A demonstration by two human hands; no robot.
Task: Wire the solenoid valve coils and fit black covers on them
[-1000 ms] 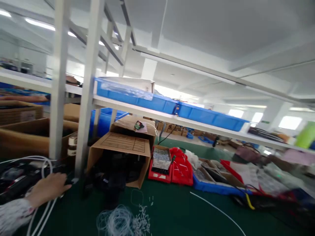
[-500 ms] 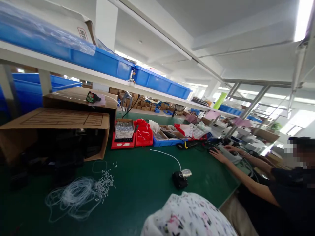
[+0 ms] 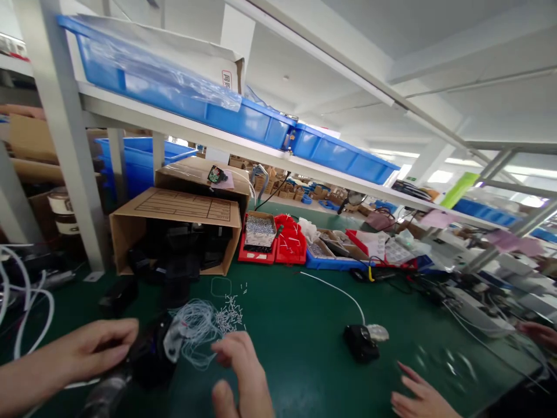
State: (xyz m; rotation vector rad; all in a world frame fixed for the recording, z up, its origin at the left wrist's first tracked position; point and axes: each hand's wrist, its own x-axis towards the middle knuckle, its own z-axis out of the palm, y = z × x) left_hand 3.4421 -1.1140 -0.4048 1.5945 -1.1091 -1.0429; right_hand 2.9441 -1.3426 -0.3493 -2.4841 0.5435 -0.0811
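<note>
At the lower left, my left hand is closed on a black device, blurred, with clear plastic on its right side. Pale cable shows below that hand. My right hand hovers right of the device over the green table, fingers apart and holding nothing. Just beyond it lie a tangle of clear thin tubing and a heap of small white pieces. Farther right, another black device rests on the table with a white cable and a clear wrapped part.
A co-worker's hand reaches in at lower right; another hand is at the right edge. An open cardboard box holds black parts. Red bins and a blue tray line the back, under a shelf.
The view has swung left. Both my hands have come into view, the left with a black device. The floral cloth at the front has gone, and a co-worker's hand appears at lower right.
</note>
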